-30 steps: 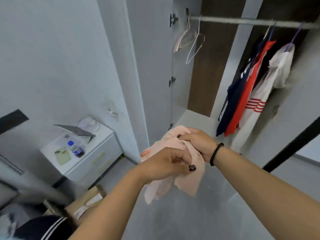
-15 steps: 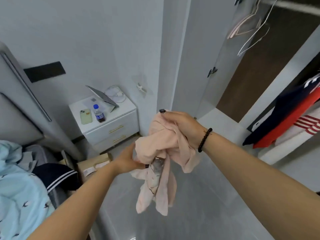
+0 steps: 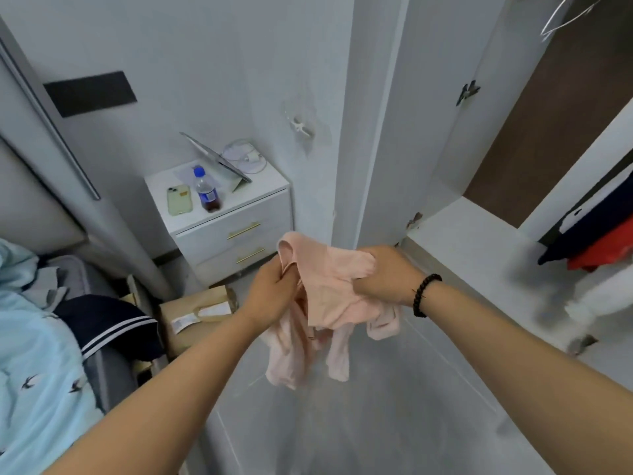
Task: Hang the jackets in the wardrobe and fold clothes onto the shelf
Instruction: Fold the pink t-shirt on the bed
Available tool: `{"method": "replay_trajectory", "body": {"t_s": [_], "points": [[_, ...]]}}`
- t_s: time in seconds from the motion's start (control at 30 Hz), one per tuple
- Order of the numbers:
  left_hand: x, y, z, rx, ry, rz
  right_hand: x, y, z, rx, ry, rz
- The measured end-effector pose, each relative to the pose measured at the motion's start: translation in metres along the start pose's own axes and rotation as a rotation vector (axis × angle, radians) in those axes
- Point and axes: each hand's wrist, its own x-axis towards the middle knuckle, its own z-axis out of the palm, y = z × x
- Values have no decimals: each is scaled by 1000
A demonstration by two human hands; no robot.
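Floor: pale grey tiles point(image 3: 342, 423) are filling the lower centre, below both forearms.
Garment: pink top point(image 3: 329, 296) is hanging mid-frame, bunched, sleeves dangling.
Left hand point(image 3: 270, 289): is pinching the collar edge, likely to find its shape for folding.
Right hand point(image 3: 383, 274): is clenching a fistful of cloth.
Shelf: wardrobe ledge point(image 3: 462, 241) is waiting at right, bare.
Beyond: nightstand point(image 3: 239, 217) is standing upper centre.

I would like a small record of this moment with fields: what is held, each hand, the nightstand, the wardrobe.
held item: pink garment, bunched, hanging over the floor
left hand: grips its left edge
right hand: grips its right side; black bead bracelet on the wrist
nightstand: phone, bottle
wardrobe: open; shelf bare
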Motion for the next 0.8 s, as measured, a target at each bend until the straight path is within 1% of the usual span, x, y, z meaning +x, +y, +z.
{"method": "replay_trajectory", "body": {"t_s": [0.07,0.17,0.27,0.37,0.43,0.5,0.53,0.57,0.6,0.63,0.7,0.8], "points": [[3,-3,3,-16,-6,88,0,23,23,-14,85,1],[-2,-9,7,-43,-9,187,-8,41,53,75,86,1],[-20,-22,12,-19,10,235,-16,50,83,92,120,-104],[-54,-33,12,46,30,278,-37,54,111,36,281,-186],[-81,-34,1,89,109,293,-61,51,125,52,383,-201],[-109,-29,-16,109,181,314,-95,34,135,179,485,-193],[-122,-23,-27,110,208,325,-114,22,141,269,533,-204],[-135,-16,-38,106,226,336,-133,7,150,308,592,-239],[-146,-8,-49,101,243,339,-152,-10,160,270,652,-294],[-156,3,-60,95,253,337,-169,-27,170,178,692,-343],[-177,28,-81,89,263,343,-196,-61,187,25,688,-404],[-208,65,-113,132,284,440,-219,-104,190,3,614,-300]]}}
